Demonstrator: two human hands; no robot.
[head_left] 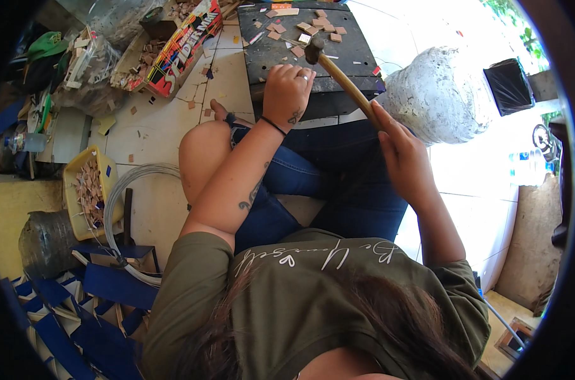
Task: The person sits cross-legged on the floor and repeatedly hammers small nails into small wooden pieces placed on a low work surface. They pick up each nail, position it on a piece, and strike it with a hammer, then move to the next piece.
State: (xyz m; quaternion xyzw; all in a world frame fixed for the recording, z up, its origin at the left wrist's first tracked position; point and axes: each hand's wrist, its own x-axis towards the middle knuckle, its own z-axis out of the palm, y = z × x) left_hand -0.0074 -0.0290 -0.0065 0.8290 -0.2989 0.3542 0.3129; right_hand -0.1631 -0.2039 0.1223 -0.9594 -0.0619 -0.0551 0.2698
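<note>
My right hand is wrapped round the wooden handle of a hammer, whose dark metal head is over the near half of a low black table. My left hand is at the table's near edge, just left of the hammer head, with its fingers curled together. Whatever those fingers may grip is hidden. Several small brown square tiles and slivers lie scattered on the far part of the tabletop.
Left of the table stands a colourful cardboard box of brown pieces. Lower left are a yellow tub of pieces, a coil of grey wire and dark blue boxes. A whitish rounded block stands right of the table.
</note>
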